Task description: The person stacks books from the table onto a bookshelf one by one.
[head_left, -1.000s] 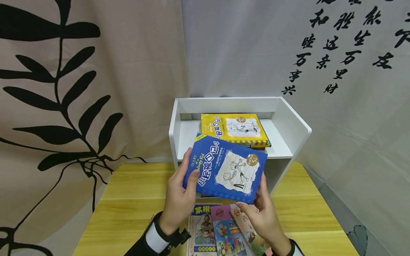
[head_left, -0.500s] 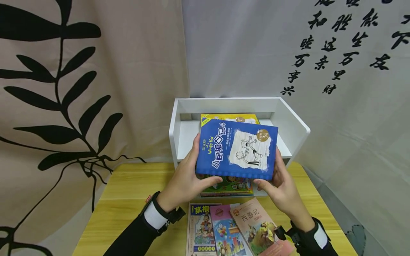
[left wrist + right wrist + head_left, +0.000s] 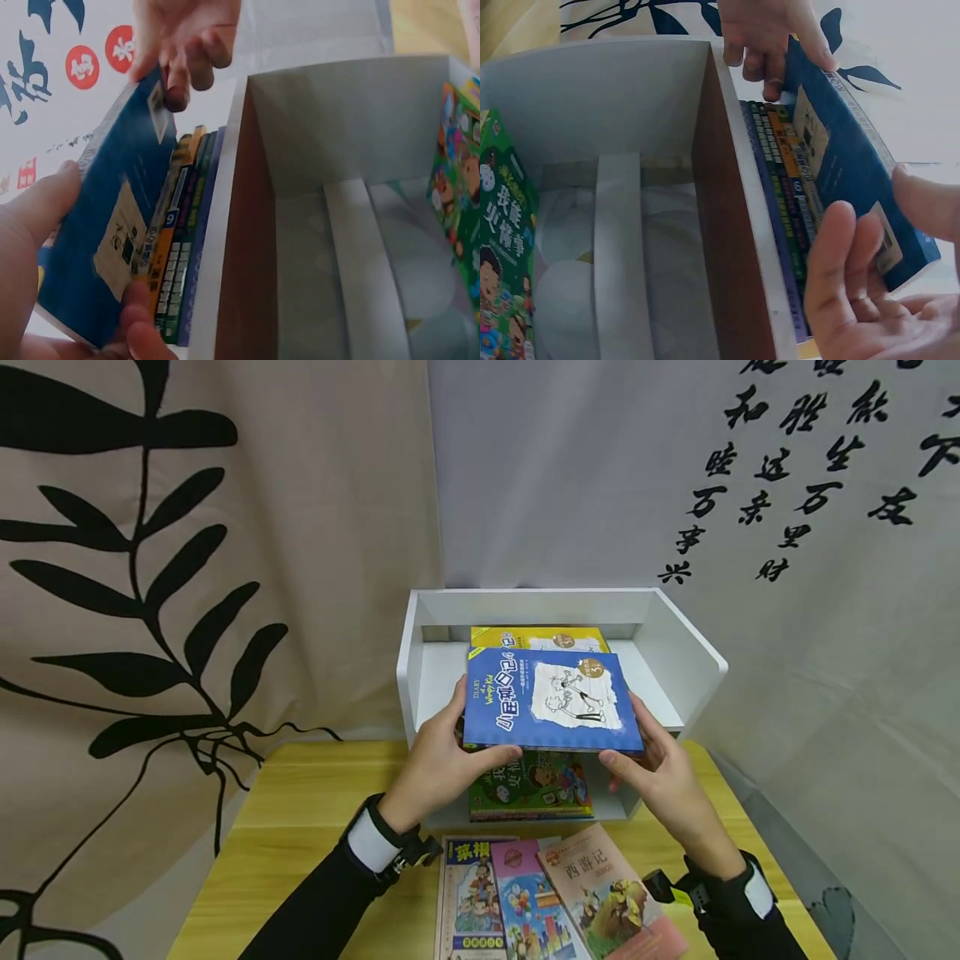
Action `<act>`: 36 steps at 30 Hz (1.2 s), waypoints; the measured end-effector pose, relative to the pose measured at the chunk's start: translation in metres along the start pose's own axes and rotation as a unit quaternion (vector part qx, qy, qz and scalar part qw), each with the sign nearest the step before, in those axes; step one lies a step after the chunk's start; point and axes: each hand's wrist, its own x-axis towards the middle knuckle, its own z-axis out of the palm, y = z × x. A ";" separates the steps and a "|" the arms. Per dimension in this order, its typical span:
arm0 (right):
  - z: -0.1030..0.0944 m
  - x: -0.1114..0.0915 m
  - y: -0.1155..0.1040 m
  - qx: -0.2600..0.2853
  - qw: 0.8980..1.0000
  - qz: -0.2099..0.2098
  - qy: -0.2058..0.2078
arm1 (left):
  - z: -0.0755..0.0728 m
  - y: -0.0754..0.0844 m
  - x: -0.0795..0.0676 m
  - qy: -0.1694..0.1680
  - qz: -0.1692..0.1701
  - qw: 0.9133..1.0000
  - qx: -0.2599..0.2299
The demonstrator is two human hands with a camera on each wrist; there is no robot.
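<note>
A blue comic book (image 3: 573, 697) with Chinese lettering is held between both hands over the upper shelf. My left hand (image 3: 435, 768) grips its left end, thumb along the front edge. At the other end, my right hand (image 3: 671, 785) pinches the book, with thumb on the near edge and fingers beneath. Part of a yellow book (image 3: 536, 637) shows behind the blue one, on the same shelf. In the left wrist view, the blue book stands at an angle to a stack of books (image 3: 180, 240), with a gap between them.
The white shelf unit (image 3: 686, 668) has raised sides. In its lower compartment lie several books, a green one (image 3: 532, 787) on top. Three books, including a pink-and-blue one (image 3: 532, 902), lie on the wooden table (image 3: 292, 827) in front. Printed curtains hang behind.
Both hands have carried the blue book forward, from in front of the unit to over the upper shelf. Its tilt has levelled, and it now covers most of the yellow book.
</note>
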 end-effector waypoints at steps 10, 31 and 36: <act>-0.002 -0.002 -0.008 -0.180 0.983 -0.018 0.043 | 0.003 0.012 -0.007 0.091 0.001 0.974 0.206; -0.003 0.022 -0.006 -0.311 0.947 -0.041 0.069 | 0.005 0.012 0.011 0.090 0.008 0.968 0.233; -0.005 0.032 -0.005 -0.306 0.949 -0.045 0.058 | 0.005 0.011 0.018 0.094 0.018 0.966 0.238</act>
